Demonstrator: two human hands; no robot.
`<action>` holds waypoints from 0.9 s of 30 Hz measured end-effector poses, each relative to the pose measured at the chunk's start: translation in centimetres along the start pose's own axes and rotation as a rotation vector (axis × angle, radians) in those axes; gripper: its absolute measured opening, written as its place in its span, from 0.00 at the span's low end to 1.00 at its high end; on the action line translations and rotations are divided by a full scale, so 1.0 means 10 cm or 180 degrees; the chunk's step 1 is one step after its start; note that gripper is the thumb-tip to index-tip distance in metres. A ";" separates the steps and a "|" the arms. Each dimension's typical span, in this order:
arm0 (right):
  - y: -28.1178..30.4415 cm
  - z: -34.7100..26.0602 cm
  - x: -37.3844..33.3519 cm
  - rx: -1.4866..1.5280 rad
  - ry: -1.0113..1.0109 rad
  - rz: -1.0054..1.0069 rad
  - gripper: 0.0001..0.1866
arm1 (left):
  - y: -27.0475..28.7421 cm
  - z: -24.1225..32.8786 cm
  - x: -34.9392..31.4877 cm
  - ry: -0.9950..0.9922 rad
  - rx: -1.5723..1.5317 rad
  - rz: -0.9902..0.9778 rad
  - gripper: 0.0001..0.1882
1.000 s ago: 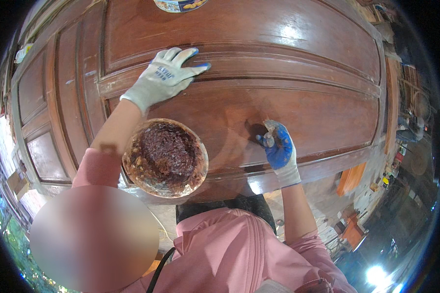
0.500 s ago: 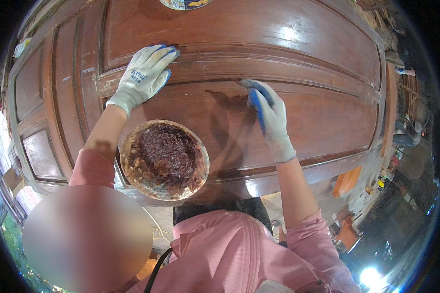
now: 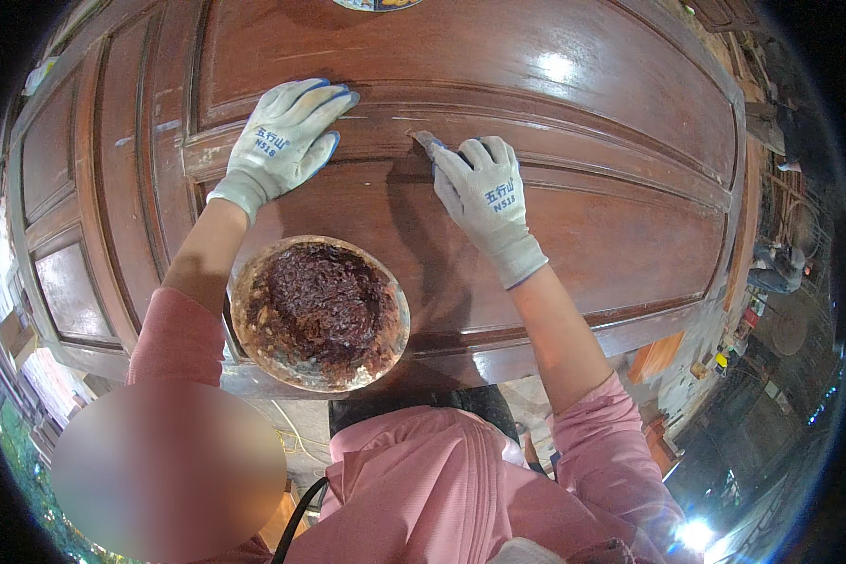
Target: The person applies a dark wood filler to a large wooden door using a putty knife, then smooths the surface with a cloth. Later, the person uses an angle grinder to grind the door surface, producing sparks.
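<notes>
A brown panelled wooden door lies flat before me. My left hand, in a white work glove with blue on the fingers, rests on its raised middle rail, fingers stretched out and nothing held. Further right, my right hand, in a matching glove, is closed in a pinch, palm down over the same rail. A small grey piece with a brownish tip sticks out from its fingertips against the wood; I cannot make out its kind. A round, crusted bowl of dark reddish-brown paste sits on the door's near edge, below my left hand.
At the far edge of the door lies a round, colourful printed item, partly cut off. An orange-brown board stands beyond the near right edge. To the right, a person is amid clutter. A bright lamp shines at lower right.
My right hand has moved left and a little away from me, from the lower panel's edge onto the rail, and turned back-up. My left hand stays nearly where it was.
</notes>
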State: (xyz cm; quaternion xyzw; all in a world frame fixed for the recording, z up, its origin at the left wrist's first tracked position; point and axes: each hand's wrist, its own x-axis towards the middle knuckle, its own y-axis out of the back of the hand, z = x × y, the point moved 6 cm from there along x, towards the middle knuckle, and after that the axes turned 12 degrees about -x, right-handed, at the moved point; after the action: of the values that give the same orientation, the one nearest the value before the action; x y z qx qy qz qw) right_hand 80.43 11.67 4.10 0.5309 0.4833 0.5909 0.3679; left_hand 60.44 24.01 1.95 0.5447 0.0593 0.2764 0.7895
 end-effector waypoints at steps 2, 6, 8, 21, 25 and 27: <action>-0.02 0.01 0.00 -0.0010 0.0035 -0.0093 0.15 | 0.00 -0.01 -0.01 0.0004 0.0002 0.0005 0.27; -0.02 0.12 0.04 0.0377 -0.0085 -0.0391 0.14 | 0.00 -0.02 -0.02 0.0047 -0.0035 -0.0030 0.27; 0.00 0.17 0.08 0.0594 -0.0207 -0.0421 0.14 | -0.01 -0.02 -0.02 0.0054 -0.0063 -0.0032 0.27; -0.08 0.20 0.15 0.0495 -0.0293 -0.0272 0.13 | 0.00 -0.02 -0.02 0.0007 -0.0118 0.0036 0.27; -0.05 0.06 0.10 -0.0173 0.0062 -0.0270 0.12 | 0.00 -0.01 -0.01 0.0041 -0.0077 0.0022 0.27; -0.07 0.10 0.08 0.0134 -0.0027 -0.0308 0.13 | 0.00 -0.02 -0.01 0.0035 -0.0084 0.0032 0.27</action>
State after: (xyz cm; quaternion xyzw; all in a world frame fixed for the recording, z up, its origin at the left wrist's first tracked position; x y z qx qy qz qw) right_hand 81.28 12.77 3.58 0.5170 0.5192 0.5599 0.3868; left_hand 60.26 24.11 1.90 0.5330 0.0573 0.2841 0.7949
